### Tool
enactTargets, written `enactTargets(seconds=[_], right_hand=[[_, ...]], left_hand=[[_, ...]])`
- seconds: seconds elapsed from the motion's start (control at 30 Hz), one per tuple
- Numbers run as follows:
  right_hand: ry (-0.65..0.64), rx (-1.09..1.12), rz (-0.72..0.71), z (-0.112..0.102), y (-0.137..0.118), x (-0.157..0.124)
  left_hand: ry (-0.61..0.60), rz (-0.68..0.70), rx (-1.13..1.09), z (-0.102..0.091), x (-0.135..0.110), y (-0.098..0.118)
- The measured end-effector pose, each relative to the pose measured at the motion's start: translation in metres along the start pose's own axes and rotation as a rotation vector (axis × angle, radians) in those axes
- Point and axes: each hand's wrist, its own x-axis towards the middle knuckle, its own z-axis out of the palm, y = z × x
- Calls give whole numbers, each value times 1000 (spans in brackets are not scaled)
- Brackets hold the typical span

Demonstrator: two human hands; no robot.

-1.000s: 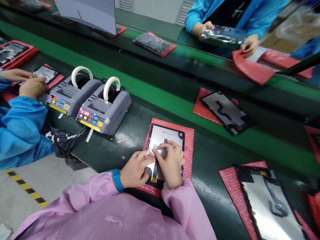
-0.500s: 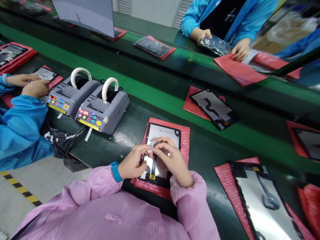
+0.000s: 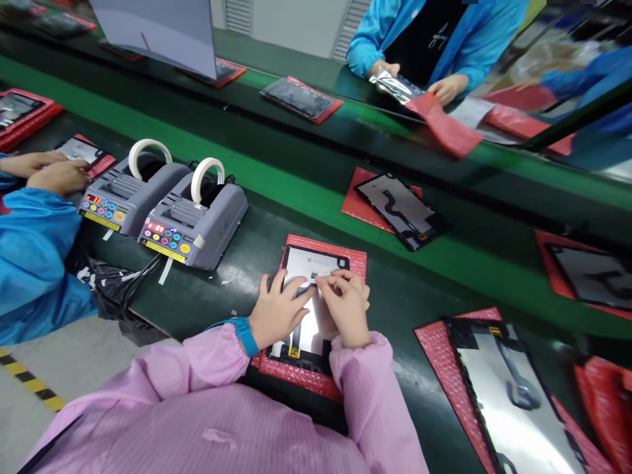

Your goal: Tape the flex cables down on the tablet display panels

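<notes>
A display panel (image 3: pixel 309 329) lies face down on red bubble wrap (image 3: pixel 358 263), its silvery back showing a dark flex cable with a gold connector (image 3: pixel 295 351). My left hand (image 3: pixel 279 309) is spread over the panel's left side, its fingertips resting near the upper end of the cable. Thumb and index finger of my right hand (image 3: pixel 345 303) are pinched together there, on a small whitish strip of tape (image 3: pixel 312 281) that is mostly hidden. The fingertips of both hands nearly meet on the panel.
Two grey tape dispensers (image 3: pixel 195 220) with white rolls stand at the left, beside a co-worker's hands (image 3: pixel 59 172). More panels on red wrap lie at the back (image 3: pixel 399 209) and right (image 3: pixel 518 395). Across the bench, another person handles a silvery bag (image 3: pixel 397 85).
The strip of tape has come down from above the panel onto its back. My left hand has gone from pinching to spread fingers; the right still pinches, slightly farther up the panel.
</notes>
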Motion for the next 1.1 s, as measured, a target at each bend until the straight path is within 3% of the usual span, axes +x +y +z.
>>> enactTargets(seconds=[0.23,0.37,0.47,0.57,0.7,0.83,0.97,1.1], right_hand=[[9,-157,35,6,-6,-4],[142,-234,80,-15,18,11],[173,-279,-53,-45,37,47],[186,-539,-208,-66,41,100],[55,-916,-276,-61,28,170],[-39,-970,-301,-51,9,209],[9,-987,-295,-62,-9,198],[142,-979,-364,-82,-14,134]], left_hand=[[-27,26,-7,-1,0,-3],[-20,37,-29,2,0,-5],[-15,33,-62,6,1,-7],[-12,36,-84,9,2,-8],[-11,32,-94,10,2,-8],[-15,8,-175,7,0,-9],[122,-126,-461,1,11,-8],[177,-111,-874,-4,52,-2]])
